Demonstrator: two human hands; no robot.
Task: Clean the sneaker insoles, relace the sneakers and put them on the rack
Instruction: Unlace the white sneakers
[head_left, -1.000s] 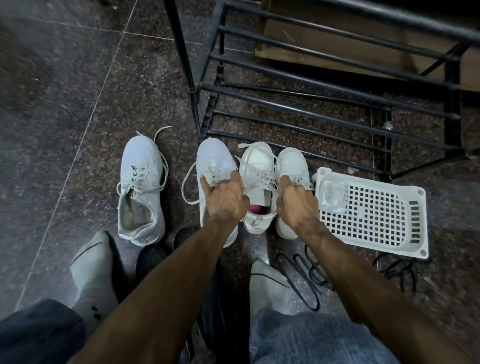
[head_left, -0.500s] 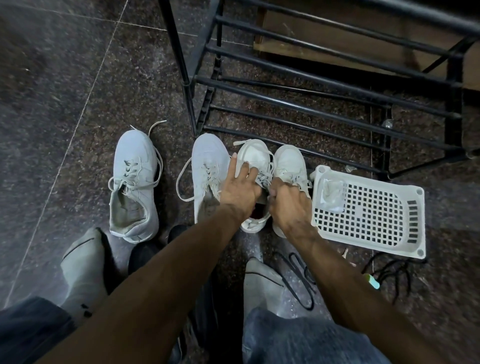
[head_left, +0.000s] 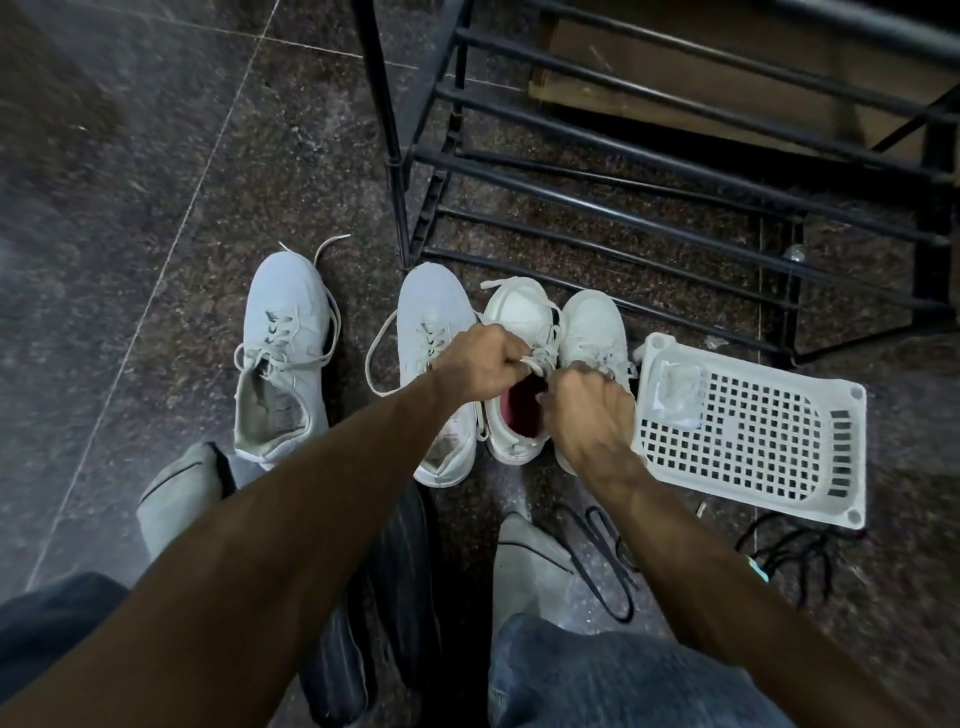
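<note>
Several white sneakers stand on the dark floor before the black rack. The red-lined sneaker sits in the middle, between a pale mesh sneaker on its left and a white sneaker on its right. My left hand pinches the white lace of the red-lined sneaker over its tongue. My right hand grips the lace from the other side, its fingers hidden behind the knuckles. Another mesh sneaker lies apart at the left.
A white perforated basket lies right of the shoes with a clear wrapper in it. Black laces lie loose on the floor near my knees, more by the basket's corner. Grey socked feet and a dark shoe sit below my arms.
My left hand left the mesh sneaker and came right onto the red-lined sneaker's lace. My right hand shifted from the right sneaker to the same lace.
</note>
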